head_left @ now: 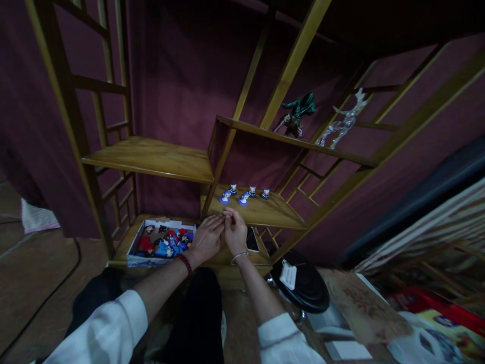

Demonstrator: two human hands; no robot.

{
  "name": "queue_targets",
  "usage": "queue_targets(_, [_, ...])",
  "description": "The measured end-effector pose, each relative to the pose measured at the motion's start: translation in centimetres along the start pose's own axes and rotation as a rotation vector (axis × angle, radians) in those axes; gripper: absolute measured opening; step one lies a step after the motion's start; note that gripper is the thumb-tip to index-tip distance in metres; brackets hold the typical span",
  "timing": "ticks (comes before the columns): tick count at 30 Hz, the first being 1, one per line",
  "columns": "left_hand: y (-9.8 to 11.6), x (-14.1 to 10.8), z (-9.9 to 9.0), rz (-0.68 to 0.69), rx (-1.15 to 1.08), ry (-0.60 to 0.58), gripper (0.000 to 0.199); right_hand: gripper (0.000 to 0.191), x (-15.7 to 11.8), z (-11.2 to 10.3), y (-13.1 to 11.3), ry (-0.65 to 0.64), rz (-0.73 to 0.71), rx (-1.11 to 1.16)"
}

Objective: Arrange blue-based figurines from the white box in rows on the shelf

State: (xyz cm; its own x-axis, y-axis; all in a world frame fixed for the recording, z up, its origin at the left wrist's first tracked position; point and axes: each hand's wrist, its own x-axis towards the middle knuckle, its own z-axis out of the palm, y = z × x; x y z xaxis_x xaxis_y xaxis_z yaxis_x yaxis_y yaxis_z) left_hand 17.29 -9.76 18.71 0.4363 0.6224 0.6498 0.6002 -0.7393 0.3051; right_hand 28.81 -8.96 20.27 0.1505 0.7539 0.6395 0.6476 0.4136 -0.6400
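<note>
My left hand [207,236] and my right hand [235,231] meet at the fingertips in front of the lower right shelf [267,213]. Both have their fingers drawn together, the right in a pinch; anything between them is too small or hidden to make out. Just beyond my fingers, small figurines stand on that shelf: two purple-and-white figurines [243,198] in front and three dark figurines with white tops [265,194] behind. Left of my left hand, an open white box [141,262] holds several red, blue and dark figurines [170,244] lying in a jumble.
A phone [251,239] lies right of my right hand. Higher up stand a green-cloaked figure [297,115] and a clear deer ornament [343,124]. A bare wooden shelf [151,157] juts out above the box. A black round stool [303,285] is at the lower right.
</note>
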Motion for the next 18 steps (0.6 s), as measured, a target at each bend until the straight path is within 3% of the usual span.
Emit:
queue_targets(9, [-1.1, -4.1, -0.2, -0.032, -0.027, -0.003, 0.04, 0.027, -4.3, 2.0, -1.0, 0.021, -0.124, 0.021])
queue_targets(18, [-4.0, -8.1, 0.7, -0.189, -0.037, -0.065, 0.024, 0.034, -7.8, 6.3, -0.2, -0.153, -0.018, 0.055])
